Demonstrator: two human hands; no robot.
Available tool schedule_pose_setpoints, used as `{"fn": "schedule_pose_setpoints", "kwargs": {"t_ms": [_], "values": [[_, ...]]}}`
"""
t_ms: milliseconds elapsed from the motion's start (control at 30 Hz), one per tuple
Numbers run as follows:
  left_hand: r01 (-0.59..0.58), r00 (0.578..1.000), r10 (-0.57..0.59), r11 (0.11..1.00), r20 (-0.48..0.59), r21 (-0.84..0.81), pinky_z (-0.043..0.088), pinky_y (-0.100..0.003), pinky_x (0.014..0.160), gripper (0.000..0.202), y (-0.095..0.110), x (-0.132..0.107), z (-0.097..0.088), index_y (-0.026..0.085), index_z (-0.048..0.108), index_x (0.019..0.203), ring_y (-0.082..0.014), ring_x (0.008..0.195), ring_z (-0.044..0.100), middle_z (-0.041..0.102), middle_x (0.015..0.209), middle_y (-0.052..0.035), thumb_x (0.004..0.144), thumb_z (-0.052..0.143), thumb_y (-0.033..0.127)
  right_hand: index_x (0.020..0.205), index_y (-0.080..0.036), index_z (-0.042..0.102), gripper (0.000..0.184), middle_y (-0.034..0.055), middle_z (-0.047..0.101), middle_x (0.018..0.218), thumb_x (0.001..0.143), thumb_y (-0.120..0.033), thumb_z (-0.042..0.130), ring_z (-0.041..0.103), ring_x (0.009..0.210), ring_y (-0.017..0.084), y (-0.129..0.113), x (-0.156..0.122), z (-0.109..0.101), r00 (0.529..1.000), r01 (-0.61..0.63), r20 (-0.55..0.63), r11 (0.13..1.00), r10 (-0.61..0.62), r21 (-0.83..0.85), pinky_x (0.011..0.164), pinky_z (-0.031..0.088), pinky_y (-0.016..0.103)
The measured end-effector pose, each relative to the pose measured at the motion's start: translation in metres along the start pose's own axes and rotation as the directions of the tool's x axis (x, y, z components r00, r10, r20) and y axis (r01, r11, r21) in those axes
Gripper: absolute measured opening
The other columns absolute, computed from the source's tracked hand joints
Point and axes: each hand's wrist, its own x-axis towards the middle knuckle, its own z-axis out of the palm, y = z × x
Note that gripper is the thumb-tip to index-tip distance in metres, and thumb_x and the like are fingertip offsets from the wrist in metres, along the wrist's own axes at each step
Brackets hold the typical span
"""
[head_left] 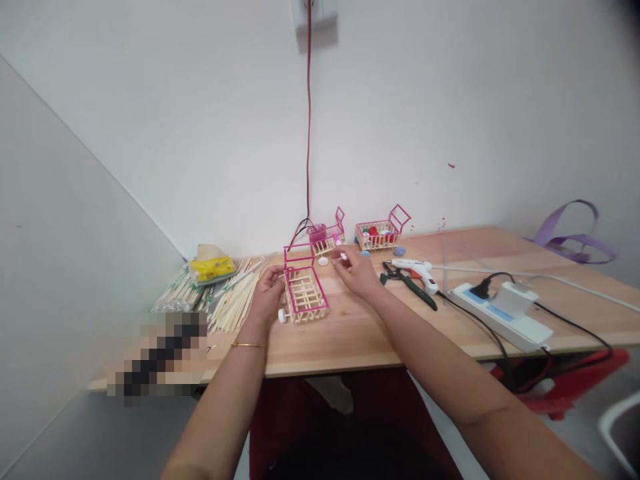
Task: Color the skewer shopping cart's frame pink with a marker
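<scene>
My left hand (269, 292) is closed on the side of a miniature shopping cart (306, 293) made of pale wooden sticks with a magenta rim and handle. A white wheel (282, 316) sits at the cart's near left corner. To the right, the fingers of my right hand (356, 272) are pinched around a slim pink-and-white marker-like thing (337, 239), partly hidden by them. A loose white disc (323, 261) lies between my hands. Behind stand a second small cart (327, 245) with a pink roll by it and a third cart (379, 237) filled with colourful caps.
Wooden sticks (235, 300) and a yellow packet (213, 269) are at the left. At the right are a white glue gun (417, 272), dark-handled pliers (417, 291) and a white power strip (505, 320) with cords. A blue cap (365, 255) and purple cap (399, 251) lie near the back.
</scene>
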Motion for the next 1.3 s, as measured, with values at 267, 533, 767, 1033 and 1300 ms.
{"fn": "schedule_pose_setpoints", "kwargs": {"t_ms": [267, 533, 767, 1033, 1300], "values": [[-0.016, 0.998, 0.027, 0.985, -0.061, 0.174, 0.048, -0.031, 0.08, 0.029, -0.009, 0.005, -0.007, 0.017, 0.066, 0.088, -0.0163, 0.081, 0.062, 0.068, 0.087, -0.0038, 0.067, 0.076, 0.033, 0.108, -0.023, 0.057, 0.02, 0.006, 0.065, 0.106, 0.09, -0.03, 0.054, 0.063, 0.083, 0.016, -0.01, -0.002, -0.002, 0.995, 0.013, 0.092, 0.986, -0.029, 0.168, 0.076, 0.052, 0.032], [-0.005, 0.989, 0.053, 0.947, -0.141, 0.322, 0.042, -0.025, 0.066, 0.032, -0.018, 0.007, -0.01, 0.017, 0.065, 0.09, -0.0121, 0.065, 0.053, 0.061, 0.072, 0.0011, 0.065, 0.076, 0.035, 0.105, -0.027, 0.057, 0.016, 0.0047, 0.061, 0.104, 0.091, -0.034, 0.056, 0.061, 0.101, 0.019, -0.01, -0.003, 0.004, 0.989, 0.045, 0.111, 0.923, -0.095, 0.382, 0.089, 0.051, 0.037], [-0.015, 0.979, 0.096, 0.916, -0.182, 0.401, 0.041, -0.025, 0.067, 0.029, -0.015, 0.009, -0.013, 0.016, 0.065, 0.083, -0.0126, 0.068, 0.052, 0.06, 0.073, 0.0003, 0.067, 0.074, 0.04, 0.093, -0.025, 0.056, 0.012, 0.0011, 0.056, 0.094, 0.085, -0.03, 0.064, 0.059, 0.088, 0.015, -0.011, -0.002, 0.006, 0.999, 0.037, -0.003, 0.896, -0.039, 0.443, 0.082, 0.052, 0.032], [-0.008, 0.98, 0.093, 0.903, -0.178, 0.43, 0.041, -0.025, 0.064, 0.029, -0.011, 0.009, -0.015, 0.017, 0.065, 0.081, -0.0136, 0.067, 0.053, 0.061, 0.073, -0.0007, 0.076, 0.064, 0.046, 0.099, -0.026, 0.052, 0.024, 0.0017, 0.052, 0.098, 0.081, -0.03, 0.067, 0.057, 0.08, 0.013, -0.015, 0.0, 0.005, 0.97, 0.001, -0.223, 0.917, 0.096, 0.399, 0.066, 0.053, 0.026], [-0.003, 0.977, 0.097, 0.895, -0.189, 0.446, 0.041, -0.025, 0.063, 0.029, -0.014, 0.009, -0.018, 0.017, 0.063, 0.085, -0.0125, 0.063, 0.051, 0.058, 0.073, 0.0001, 0.081, 0.057, 0.046, 0.097, -0.025, 0.052, 0.022, 0.0003, 0.059, 0.087, 0.084, -0.038, 0.065, 0.062, 0.069, 0.013, -0.012, -0.005, 0.005, 0.995, -0.014, -0.089, 0.925, 0.051, 0.379, 0.063, 0.054, 0.028]]}}
